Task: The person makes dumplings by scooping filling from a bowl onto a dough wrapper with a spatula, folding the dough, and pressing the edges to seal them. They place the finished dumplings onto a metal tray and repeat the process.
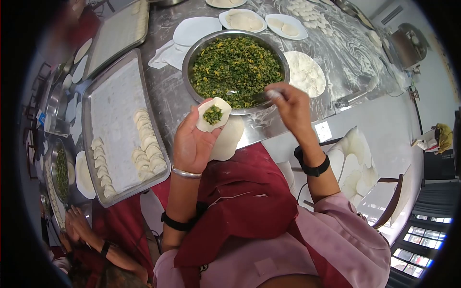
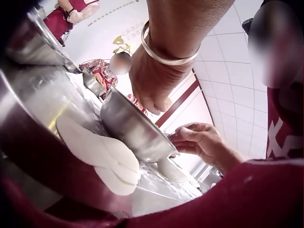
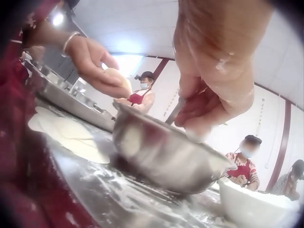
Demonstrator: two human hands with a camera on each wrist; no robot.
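My left hand (image 1: 188,146) is palm up at the near side of a steel bowl (image 1: 188,79) and holds a round dough wrapper (image 1: 205,126). A small mound of chopped green filling (image 1: 212,115) lies in the middle of the wrapper. In the right wrist view, this wrapper (image 3: 118,80) shows at the left thumb and fingers. Over the bowl's right rim, my right hand (image 1: 294,110) grips a slim metal utensil (image 1: 260,96). Its far end reaches into the green and yellow filling (image 1: 235,62) and is mostly hidden there.
Loose wrappers (image 1: 229,141) lie at the table edge below the bowl. On the left, a lined metal tray (image 1: 113,91) carries rows of folded dumplings (image 1: 149,149). A bowl of flour (image 1: 307,72) stands to the right; plates (image 1: 197,31) sit behind. Another person's hands (image 1: 79,223) are at lower left.
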